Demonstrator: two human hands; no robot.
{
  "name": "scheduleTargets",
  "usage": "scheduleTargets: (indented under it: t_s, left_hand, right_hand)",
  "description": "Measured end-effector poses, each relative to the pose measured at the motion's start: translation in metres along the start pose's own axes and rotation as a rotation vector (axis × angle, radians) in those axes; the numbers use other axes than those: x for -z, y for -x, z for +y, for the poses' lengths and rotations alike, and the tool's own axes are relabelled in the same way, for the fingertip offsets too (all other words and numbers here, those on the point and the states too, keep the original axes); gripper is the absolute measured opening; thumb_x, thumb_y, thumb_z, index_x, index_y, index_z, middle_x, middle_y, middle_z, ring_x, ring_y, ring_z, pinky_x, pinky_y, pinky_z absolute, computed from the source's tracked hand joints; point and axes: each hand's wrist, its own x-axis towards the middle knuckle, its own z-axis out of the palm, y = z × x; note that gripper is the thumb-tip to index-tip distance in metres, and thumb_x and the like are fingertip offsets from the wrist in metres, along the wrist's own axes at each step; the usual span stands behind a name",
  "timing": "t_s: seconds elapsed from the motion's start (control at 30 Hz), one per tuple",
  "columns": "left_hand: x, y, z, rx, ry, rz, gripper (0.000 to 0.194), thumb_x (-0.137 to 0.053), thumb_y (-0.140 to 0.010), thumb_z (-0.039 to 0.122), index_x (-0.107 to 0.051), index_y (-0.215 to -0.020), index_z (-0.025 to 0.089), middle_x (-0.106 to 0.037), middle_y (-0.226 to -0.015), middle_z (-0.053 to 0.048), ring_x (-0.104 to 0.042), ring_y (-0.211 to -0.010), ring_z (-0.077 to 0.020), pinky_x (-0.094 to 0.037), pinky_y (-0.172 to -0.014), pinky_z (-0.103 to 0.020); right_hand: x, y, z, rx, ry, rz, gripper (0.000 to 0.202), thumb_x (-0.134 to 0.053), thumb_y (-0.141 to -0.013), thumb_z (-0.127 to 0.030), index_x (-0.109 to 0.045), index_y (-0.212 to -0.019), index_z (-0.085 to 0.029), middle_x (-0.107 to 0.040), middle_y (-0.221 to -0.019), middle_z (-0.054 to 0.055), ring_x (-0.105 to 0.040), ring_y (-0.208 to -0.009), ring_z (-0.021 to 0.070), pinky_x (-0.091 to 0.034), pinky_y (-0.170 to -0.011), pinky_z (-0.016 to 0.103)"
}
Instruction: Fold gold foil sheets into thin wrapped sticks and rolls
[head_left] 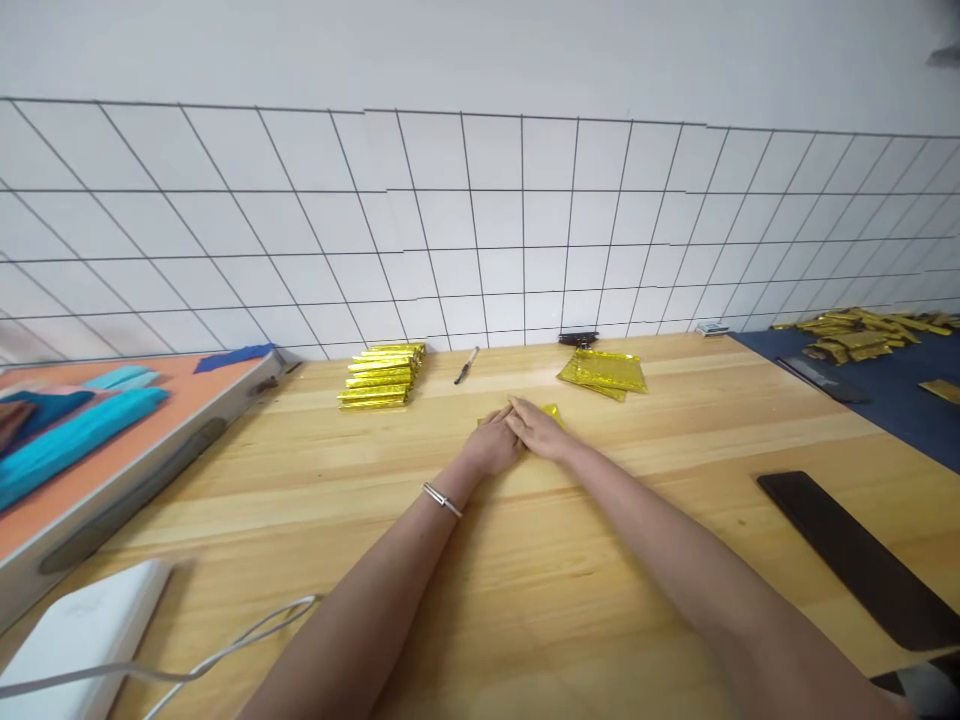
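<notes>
My left hand, with a silver bracelet at the wrist, lies palm down on a piece of shiny gold foil. Beside it my right hand rests flat, its stretched fingers overlapping those of the left. Most of the foil is hidden under both hands; only bits show at the sides. Behind them to the left is a pile of rolled or folded gold foil pieces. Flat gold foil sheets lie behind to the right, next to a black clip.
A pen lies near the tiled wall. On the wooden table are a long dark board at right and a white box with a cable at left. Gold strips lie far right, turquoise rolls far left.
</notes>
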Motion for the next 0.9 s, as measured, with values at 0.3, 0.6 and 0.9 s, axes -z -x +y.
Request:
scheduleTargets:
  t_s: [0.3,0.6,0.9]
  left_hand:
    - [0.003,0.009,-0.010,-0.054,-0.032,-0.049,0.058,-0.032,-0.089,0.045,-0.021,-0.141,0.021,-0.025,-0.146,-0.008,-0.021,-0.135,-0.0232,-0.021,-0.108,-0.039]
    - [0.006,0.015,-0.012,-0.060,-0.065,-0.065,0.057,-0.025,-0.090,0.047,-0.021,-0.141,0.023,-0.021,-0.147,-0.007,-0.016,-0.136,-0.0230,-0.018,-0.108,-0.040]
    - [0.007,0.025,-0.014,0.059,-0.052,-0.033,0.056,-0.024,-0.091,0.047,-0.027,-0.139,0.017,-0.026,-0.145,-0.009,-0.019,-0.135,-0.0205,-0.019,-0.108,-0.038]
  right_hand:
    - [0.023,0.033,0.004,0.021,0.271,-0.209,0.084,-0.016,-0.082,-0.069,-0.014,-0.143,-0.012,-0.010,-0.150,0.009,-0.006,-0.137,0.0236,-0.003,-0.110,0.038]
    - [0.022,0.034,0.004,0.013,0.376,-0.209,0.083,-0.009,-0.083,-0.068,-0.013,-0.144,-0.012,-0.011,-0.150,0.008,-0.006,-0.137,0.0233,-0.005,-0.110,0.038]
    - [0.022,0.036,0.005,-0.010,0.398,-0.178,0.082,-0.010,-0.083,-0.067,-0.021,-0.142,-0.012,-0.016,-0.149,0.008,-0.009,-0.137,0.0222,-0.007,-0.110,0.036]
